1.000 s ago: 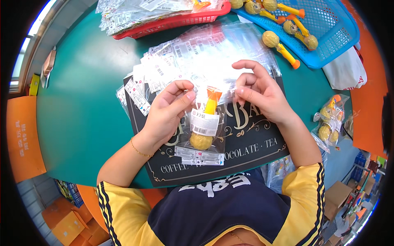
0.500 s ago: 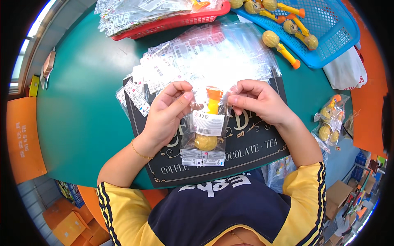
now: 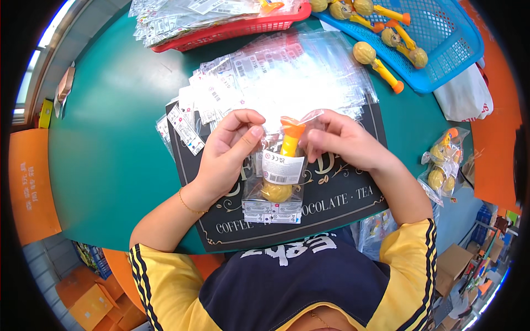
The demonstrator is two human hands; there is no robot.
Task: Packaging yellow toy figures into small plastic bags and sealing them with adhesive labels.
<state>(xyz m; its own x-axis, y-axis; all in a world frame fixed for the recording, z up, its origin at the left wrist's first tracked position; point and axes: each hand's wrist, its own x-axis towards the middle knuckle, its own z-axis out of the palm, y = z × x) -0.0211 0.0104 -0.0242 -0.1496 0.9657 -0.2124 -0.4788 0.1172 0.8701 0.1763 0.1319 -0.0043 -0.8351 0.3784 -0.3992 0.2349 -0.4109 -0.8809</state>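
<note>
A clear plastic bag (image 3: 295,194) lies in front of me with a toy figure (image 3: 276,191) inside. The figure's round yellow head is toward me, and its orange foot end points away near the bag's mouth. A white printed label (image 3: 282,167) covers its middle. My left hand (image 3: 232,146) pinches the bag's upper left edge between thumb and fingers. At the upper right corner, my right hand (image 3: 350,140) has thumb and fingers closed on the bag, with a fold of film standing up beside the orange end.
Flat bags (image 3: 270,71) are heaped beyond my hands on a black printed mat (image 3: 342,193). A red basket (image 3: 232,32) of bags stands far left, a blue basket (image 3: 441,60) of figures far right. One loose figure (image 3: 378,67) and a bagged pair (image 3: 443,163) lie right.
My right hand has shifted slightly left, pulling the bag's upper right corner inward. The figure and label now tilt a little, the orange end leaning right. My left hand has barely moved.
</note>
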